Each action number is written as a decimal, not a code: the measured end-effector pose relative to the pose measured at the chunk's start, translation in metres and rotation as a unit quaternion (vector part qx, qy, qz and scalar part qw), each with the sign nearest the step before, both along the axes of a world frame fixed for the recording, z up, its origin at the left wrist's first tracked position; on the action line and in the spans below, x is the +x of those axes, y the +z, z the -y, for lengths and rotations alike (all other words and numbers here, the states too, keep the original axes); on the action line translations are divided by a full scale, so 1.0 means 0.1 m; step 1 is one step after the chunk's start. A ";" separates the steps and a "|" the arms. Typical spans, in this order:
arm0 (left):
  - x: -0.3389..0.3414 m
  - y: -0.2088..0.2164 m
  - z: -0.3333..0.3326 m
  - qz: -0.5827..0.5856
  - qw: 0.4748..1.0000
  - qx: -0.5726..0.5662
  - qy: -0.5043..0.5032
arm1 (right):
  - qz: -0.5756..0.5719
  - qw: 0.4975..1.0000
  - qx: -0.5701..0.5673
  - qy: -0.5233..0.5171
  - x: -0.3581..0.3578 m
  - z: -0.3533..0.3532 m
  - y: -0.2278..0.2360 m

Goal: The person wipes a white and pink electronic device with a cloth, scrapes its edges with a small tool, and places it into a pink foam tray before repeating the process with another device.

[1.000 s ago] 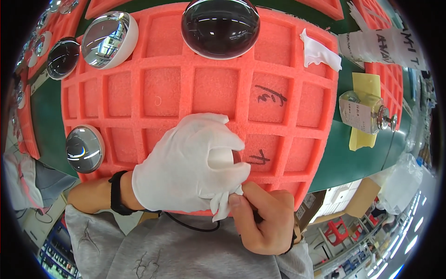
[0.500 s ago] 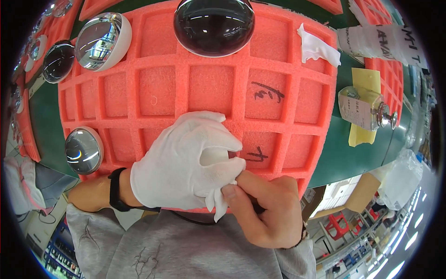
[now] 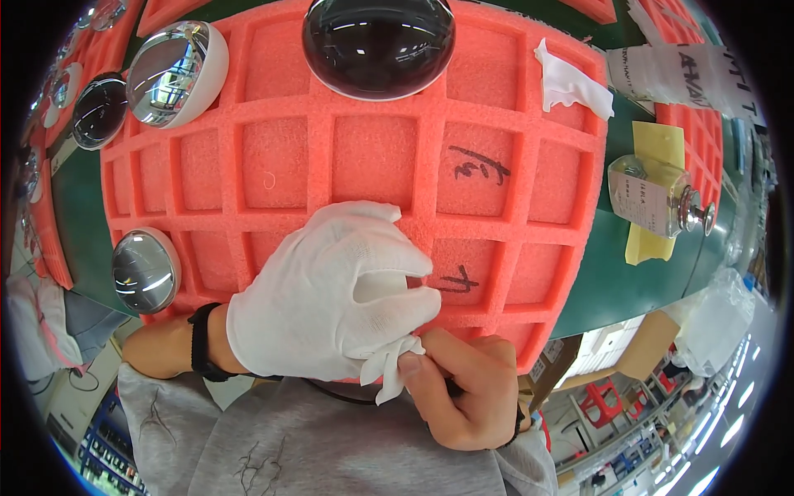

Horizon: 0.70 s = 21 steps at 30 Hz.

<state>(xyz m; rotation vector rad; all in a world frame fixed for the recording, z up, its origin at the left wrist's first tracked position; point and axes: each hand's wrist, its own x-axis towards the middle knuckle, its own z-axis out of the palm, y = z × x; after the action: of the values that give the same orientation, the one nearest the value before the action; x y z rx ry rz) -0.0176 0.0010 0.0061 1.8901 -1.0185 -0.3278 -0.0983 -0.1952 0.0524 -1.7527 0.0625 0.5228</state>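
Your left hand [image 3: 331, 298] wears a white glove and sits curled over the near edge of the orange foam tray [image 3: 364, 174], fingers bent inward; whether anything lies inside the curl cannot be told. Your right hand [image 3: 463, 393] is bare and closed — thumb and forefinger pinch a small white cloth [image 3: 389, 368] at the heel of the gloved palm, so both hands touch at that point. The tray is a grid of square pockets resting on the green desk [image 3: 612, 264]. A dark dome lens [image 3: 378, 45] sits in the far centre pocket, a mirrored dome [image 3: 175, 73] at the far left, and a smaller mirrored dome [image 3: 145, 270] at the near left edge, just beside your left wrist. A second crumpled white cloth [image 3: 571, 83] lies on the tray's far right corner. On the desk to the right — well apart from both hands — a small glass bottle [image 3: 653, 197] lies on a yellow pad [image 3: 653, 157].
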 end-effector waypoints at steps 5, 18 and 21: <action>0.03 -0.01 -0.01 0.008 1.000 -0.006 -0.012 | -0.023 1.000 -0.016 -0.008 0.09 -0.04 0.07; -0.03 -0.08 -0.03 0.059 0.998 -0.009 -0.006 | -0.055 0.998 0.032 -0.019 0.07 -0.01 -0.02; 0.00 -0.06 -0.01 0.061 0.998 -0.008 -0.017 | 0.020 0.997 0.066 0.018 0.03 0.04 -0.06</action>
<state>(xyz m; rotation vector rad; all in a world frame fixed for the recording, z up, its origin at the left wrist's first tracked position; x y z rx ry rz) -0.0174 0.0018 -0.0001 1.8991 -1.1321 -0.2254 -0.0951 -0.1990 0.0460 -1.6377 -0.0308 0.5064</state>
